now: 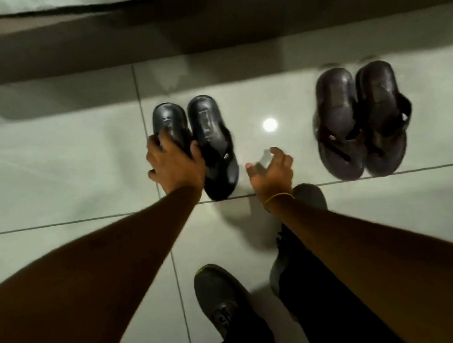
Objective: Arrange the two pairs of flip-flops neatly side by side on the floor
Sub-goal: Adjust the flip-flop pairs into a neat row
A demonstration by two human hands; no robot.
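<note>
Two pairs of dark flip-flops lie on the pale tiled floor. The left pair's two sandals lie side by side, heels pointing away from me: the left one under my hand, the right one beside it. My left hand grips the left sandal across its middle, covering its strap. My right hand hovers with fingers apart just right of that pair, holding nothing. The second pair lies together further right, untouched.
A dark low ledge or bed base runs across the back, just beyond the sandals. My two feet in dark sneakers stand on the tiles below the hands. A bright light reflection shines between the pairs.
</note>
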